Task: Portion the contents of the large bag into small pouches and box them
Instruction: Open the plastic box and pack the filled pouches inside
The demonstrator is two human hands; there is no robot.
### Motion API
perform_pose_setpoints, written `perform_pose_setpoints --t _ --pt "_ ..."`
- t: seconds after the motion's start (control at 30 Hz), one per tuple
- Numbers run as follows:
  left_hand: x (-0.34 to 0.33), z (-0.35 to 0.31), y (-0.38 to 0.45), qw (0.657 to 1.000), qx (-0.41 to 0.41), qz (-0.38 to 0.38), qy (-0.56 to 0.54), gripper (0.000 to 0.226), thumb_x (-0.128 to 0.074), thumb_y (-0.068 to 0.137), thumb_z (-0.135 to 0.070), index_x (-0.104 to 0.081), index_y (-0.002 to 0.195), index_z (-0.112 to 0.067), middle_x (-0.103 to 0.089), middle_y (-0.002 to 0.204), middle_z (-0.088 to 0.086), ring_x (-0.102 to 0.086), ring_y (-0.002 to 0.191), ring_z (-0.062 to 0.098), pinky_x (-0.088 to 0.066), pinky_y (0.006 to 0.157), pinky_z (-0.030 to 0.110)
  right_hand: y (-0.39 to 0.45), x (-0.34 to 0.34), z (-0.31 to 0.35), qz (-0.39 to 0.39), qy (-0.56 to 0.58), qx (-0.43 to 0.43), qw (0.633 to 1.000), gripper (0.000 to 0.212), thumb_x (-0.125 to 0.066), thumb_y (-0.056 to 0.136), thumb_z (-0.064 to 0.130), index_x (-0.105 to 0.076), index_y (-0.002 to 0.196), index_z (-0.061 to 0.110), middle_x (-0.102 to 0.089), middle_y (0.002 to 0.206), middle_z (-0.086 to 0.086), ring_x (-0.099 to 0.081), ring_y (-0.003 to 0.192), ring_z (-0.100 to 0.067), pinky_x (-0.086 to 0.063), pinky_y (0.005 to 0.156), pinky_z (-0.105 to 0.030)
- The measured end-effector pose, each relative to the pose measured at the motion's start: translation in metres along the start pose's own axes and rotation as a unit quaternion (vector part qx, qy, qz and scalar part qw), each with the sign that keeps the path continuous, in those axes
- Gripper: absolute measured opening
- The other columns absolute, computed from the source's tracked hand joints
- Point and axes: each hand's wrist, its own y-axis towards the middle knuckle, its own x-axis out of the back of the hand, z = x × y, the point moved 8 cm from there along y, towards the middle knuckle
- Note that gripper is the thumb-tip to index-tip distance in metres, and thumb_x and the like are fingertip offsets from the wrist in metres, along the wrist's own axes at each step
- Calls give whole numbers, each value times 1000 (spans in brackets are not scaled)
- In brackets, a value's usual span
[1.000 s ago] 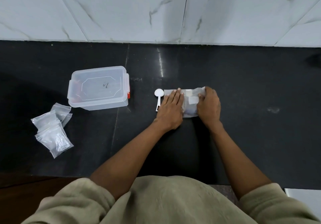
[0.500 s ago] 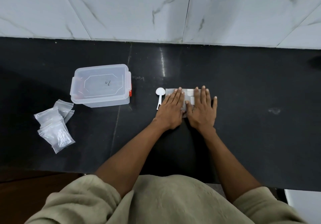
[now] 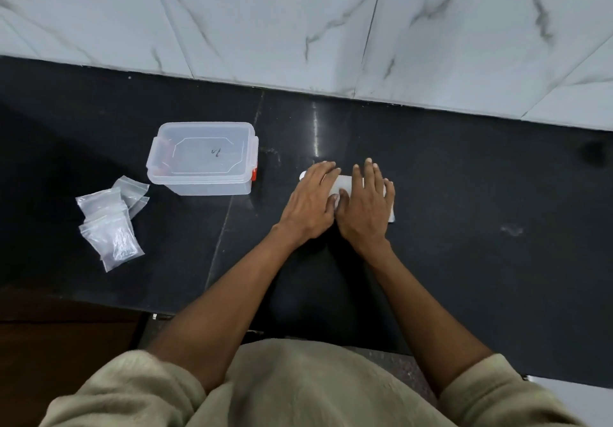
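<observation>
Bare counter (image 3: 481, 194) right of hands

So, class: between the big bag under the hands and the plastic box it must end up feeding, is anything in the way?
Bare counter separates the large bag from the plastic box. The box's lid is on, which blocks entry. The pouches lie left of it.

I am viewing through one head-worn wide-angle camera only. It is looking forward and steeply down, from above the person's chest, onto the black counter (image 3: 464, 194). The counter is lying near, within arm's reach. The marble wall (image 3: 298, 22) is filling the frame beyond the counter's far edge.
</observation>
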Motion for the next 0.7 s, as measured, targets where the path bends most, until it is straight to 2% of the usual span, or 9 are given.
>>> perform_pose_setpoints --t 0.1,0.2,0.33,0.43,0.53,0.6,0.63,0.7 --pt "45 2 -8 994 -1 -110 5 29 -54 92 -11 -64 118 -2 -62 120 12 -55 114 27 -50 96 40 10 12 41 -7 110 33 993 50 -48 99 25 -49 145 6 -46 154 -16 -40 143 -33 -32 115 -45" --pt "83 26 -15 986 35 -165 15 26 -54 87 -7 -64 111 -6 -63 111 10 -56 103 27 -50 87 43 17 16 78 -5 204 42 978 48 -54 96 16 -54 142 6 -58 140 -13 -48 132 -31 -42 110 -44" --pt "144 76 -23 968 110 -225 28 47 -56 75 4 -56 121 -4 -60 119 11 -54 108 31 -47 95 46 28 5 133 42 285 -4 958 50 -56 100 29 -48 146 12 -55 140 -9 -49 130 -24 -44 107 -40" --pt "187 120 -36 939 211 -269 49 58 -56 70 -2 -52 127 -9 -55 127 9 -50 118 29 -41 103 42 41 -7 160 74 286 -66 953 60 -57 98 42 -43 148 12 -49 144 -12 -47 132 -28 -44 107 -46" --pt "215 176 -50 900 343 -251 97 64 -59 74 -12 -45 137 -9 -48 139 11 -46 127 31 -36 105 46 48 -21 183 94 263 -100 955 58 -60 97 42 -47 142 8 -48 142 -13 -48 129 -30 -45 102 -45" --pt "222 210 -58 887 411 -204 57 66 -58 85 -17 -36 146 -7 -45 144 16 -46 131 36 -35 107 50 46 -29 194 85 259 -117 955 50 -63 96 35 -51 136 8 -50 136 -12 -53 123 -30 -45 97 -41" --pt "219 224 -60 889 423 -176 13 62 -56 90 -17 -34 148 -7 -46 145 16 -48 130 36 -37 107 50 43 -31 197 75 264 -128 953 48 -65 95 31 -52 135 8 -52 133 -12 -55 119 -28 -45 94 -37" --pt "210 240 -62 901 409 -126 -73 47 -50 95 -18 -41 141 -12 -54 136 11 -55 122 32 -45 102 47 38 -31 196 60 273 -151 948 45 -68 92 26 -55 130 7 -54 128 -11 -57 113 -25 -45 90 -34"
